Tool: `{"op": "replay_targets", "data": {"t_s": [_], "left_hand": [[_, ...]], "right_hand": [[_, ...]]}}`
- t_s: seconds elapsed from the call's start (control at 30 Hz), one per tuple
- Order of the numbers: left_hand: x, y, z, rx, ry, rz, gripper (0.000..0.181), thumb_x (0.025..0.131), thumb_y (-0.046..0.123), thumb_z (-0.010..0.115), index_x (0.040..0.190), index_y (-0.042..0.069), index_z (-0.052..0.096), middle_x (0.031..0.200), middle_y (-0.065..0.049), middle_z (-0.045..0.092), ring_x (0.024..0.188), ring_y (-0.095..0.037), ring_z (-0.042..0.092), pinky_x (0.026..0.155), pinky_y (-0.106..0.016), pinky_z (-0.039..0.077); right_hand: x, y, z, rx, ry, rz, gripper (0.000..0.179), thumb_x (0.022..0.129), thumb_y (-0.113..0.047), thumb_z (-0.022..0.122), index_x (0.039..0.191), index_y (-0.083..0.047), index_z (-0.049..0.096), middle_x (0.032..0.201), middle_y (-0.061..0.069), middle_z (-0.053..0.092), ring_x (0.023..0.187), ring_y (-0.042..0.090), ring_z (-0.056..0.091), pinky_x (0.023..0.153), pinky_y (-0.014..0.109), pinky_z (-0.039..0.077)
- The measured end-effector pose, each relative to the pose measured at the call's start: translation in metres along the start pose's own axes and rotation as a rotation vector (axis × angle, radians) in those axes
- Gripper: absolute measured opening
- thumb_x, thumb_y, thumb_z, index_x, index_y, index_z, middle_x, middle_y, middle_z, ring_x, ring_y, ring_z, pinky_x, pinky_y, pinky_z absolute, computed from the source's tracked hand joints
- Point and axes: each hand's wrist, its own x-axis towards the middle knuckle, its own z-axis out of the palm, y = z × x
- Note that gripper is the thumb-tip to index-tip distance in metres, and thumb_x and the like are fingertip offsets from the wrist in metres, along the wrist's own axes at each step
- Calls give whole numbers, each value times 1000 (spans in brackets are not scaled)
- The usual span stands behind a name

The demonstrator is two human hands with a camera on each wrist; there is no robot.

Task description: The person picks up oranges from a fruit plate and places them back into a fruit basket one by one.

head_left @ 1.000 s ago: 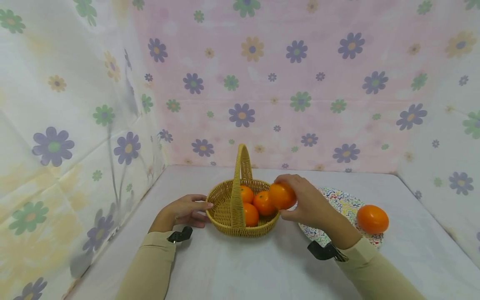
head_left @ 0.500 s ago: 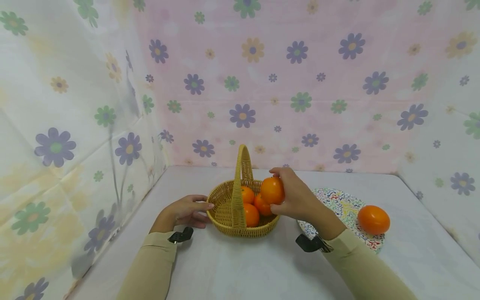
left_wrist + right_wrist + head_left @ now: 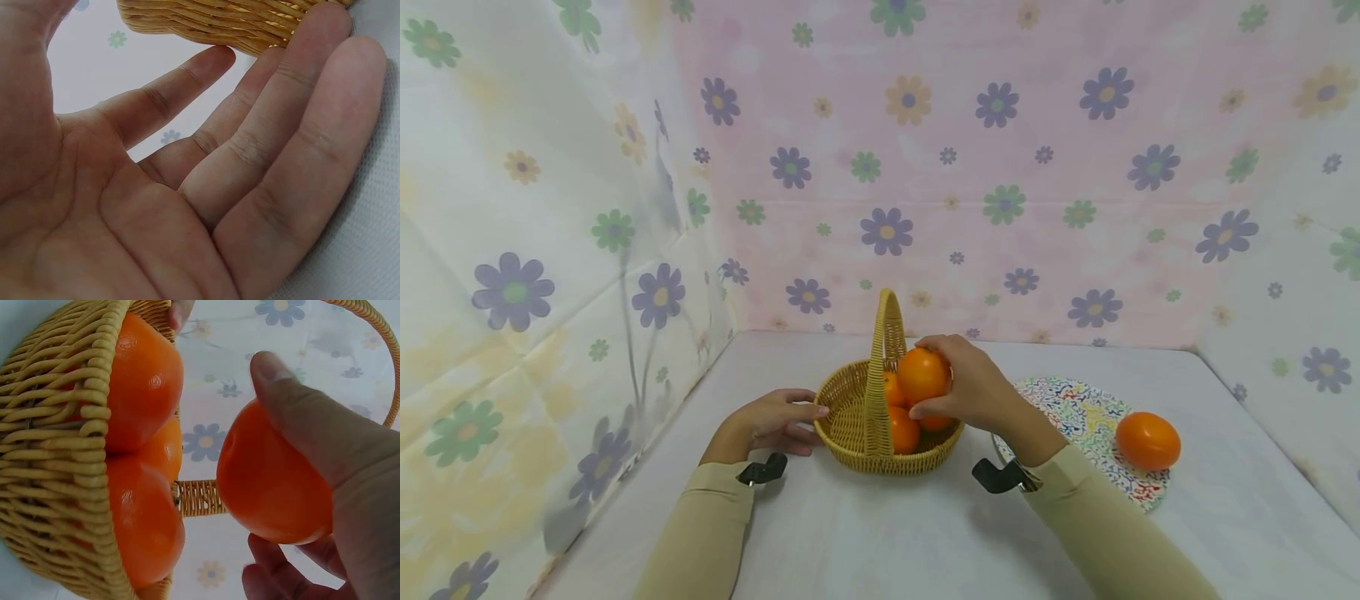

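Observation:
A wicker basket (image 3: 850, 421) with a tall arched handle stands on the table and has several oranges (image 3: 904, 429) in its right half. My left hand (image 3: 767, 423) is at the basket's left end, thumb over the rim. In the left wrist view, its fingers (image 3: 262, 137) reach the outside of the woven wall. My right hand (image 3: 973, 387) grips another orange (image 3: 923, 373) between thumb and fingers, just above the fruit in the basket. In the right wrist view, the held orange (image 3: 269, 478) is apart from the others.
To the right lies a round plate (image 3: 1075, 408) with a colourful speckled pattern, bearing one orange (image 3: 1147, 441). Flowered cloth (image 3: 962, 208) hangs behind and at both sides of the white table (image 3: 865, 542). The basket's handle (image 3: 880, 375) rises just left of the held fruit.
My right hand has moved left with its orange, from the basket's right rim to above the fruit beside the handle. The left hand and basket look unmoved.

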Motion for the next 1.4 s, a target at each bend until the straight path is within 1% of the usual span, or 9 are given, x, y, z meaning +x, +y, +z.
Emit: {"op": "replay_targets", "data": {"t_s": [0.17,0.23,0.4,0.57,0.83,1.07,1.2,1.27,1.4], "left_hand": [[1,1,0,-2,2,-4,80,95,37,76,157,6,36,119,-16,75,100,-33,77,81,-44,64],[2,0,-1,1,0,-4,80,94,38,76,156,6,37,119,-16,75,100,-33,77,81,-45,64],[3,0,-2,14,-3,2,81,93,41,77,155,6,38,120,-16,75,101,-33,77,82,-45,64],[3,0,-2,16,-2,3,82,93,41,77,155,6,39,120,-16,75,101,-33,77,82,-45,64],[2,-1,-3,13,-10,7,81,94,41,76,156,6,37,122,-17,74,101,-33,77,82,-45,64],[2,-2,-4,9,-19,2,83,93,42,78,155,6,38,123,-17,74,102,-33,77,83,-45,64],[2,-2,-4,8,-23,3,81,94,41,77,155,6,38,124,-17,74,103,-34,77,84,-46,64],[2,-2,-4,10,-23,2,80,94,41,76,155,6,37,124,-17,73,103,-34,76,84,-46,64],[1,-2,-4,12,-22,-1,80,94,41,76,155,6,37,124,-17,73,103,-34,77,84,-46,64]], "right_hand": [[9,-8,4,-91,-7,-27,89,72,-59,91,146,-25,56,137,-6,62,110,18,64,91,45,60],[13,-11,5,-131,-12,-43,86,74,-60,88,147,-29,55,137,-6,63,109,18,64,90,45,59],[20,-14,11,-177,-34,-75,76,78,-45,89,146,-36,54,145,-5,58,115,21,63,93,48,58],[25,-14,18,-159,-40,-56,73,76,-32,91,141,-34,58,147,-5,57,121,23,62,99,48,56],[32,-19,25,-147,-20,-100,67,75,-33,94,133,-24,62,133,-5,67,119,20,65,101,44,56],[39,-20,33,-169,-54,-159,50,81,-31,90,123,-27,62,114,-10,67,96,14,62,85,33,56],[41,-23,35,-164,-65,-190,56,83,-31,89,134,-28,64,127,-7,69,113,16,64,99,37,56],[42,-26,36,-148,-74,-192,61,84,-31,88,140,-28,63,136,-6,67,125,17,62,109,40,51],[45,-31,39,-125,-102,-174,60,84,-25,88,140,-26,65,136,-7,67,128,18,60,113,41,48]]}}
